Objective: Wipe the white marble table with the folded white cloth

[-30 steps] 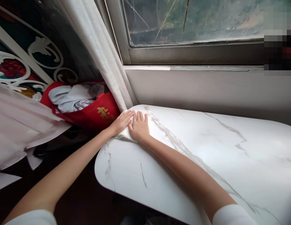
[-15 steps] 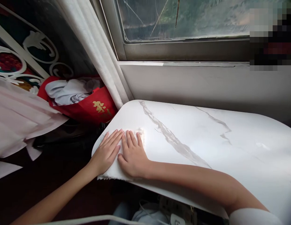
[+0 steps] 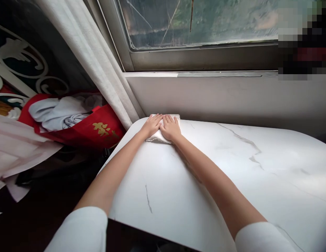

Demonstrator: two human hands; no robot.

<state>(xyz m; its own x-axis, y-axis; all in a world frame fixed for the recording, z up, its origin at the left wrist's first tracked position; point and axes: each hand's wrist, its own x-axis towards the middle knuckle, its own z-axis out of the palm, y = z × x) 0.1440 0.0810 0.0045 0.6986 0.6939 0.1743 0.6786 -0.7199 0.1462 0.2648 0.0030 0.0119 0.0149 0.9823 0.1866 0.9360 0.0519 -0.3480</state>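
Note:
A white cloth [image 3: 161, 137] lies flat at the far edge of the white marble-patterned table [image 3: 157, 175]. My left hand [image 3: 153, 125] presses on its left part, fingers stretched out and pointing away from me. Beside it, my right hand [image 3: 170, 127] rests flat on the same cloth with its fingers slightly apart. The two hands almost touch at the thumbs. Both arms reach far forward over the tabletop, and part of the cloth is covered by the hands.
Beyond the table stand a grey wall [image 3: 205, 94] and a metal-framed window [image 3: 205, 59]. Left of it hang a pale curtain [image 3: 92, 59] and a red bag [image 3: 100, 127] holding light grey fabric [image 3: 60, 112]. Pink sheer fabric [image 3: 18, 143] drapes at the far left.
Both hands have slid the cloth from the table's near left edge forward to its far edge. My arms are now stretched out, and the view has shifted slightly.

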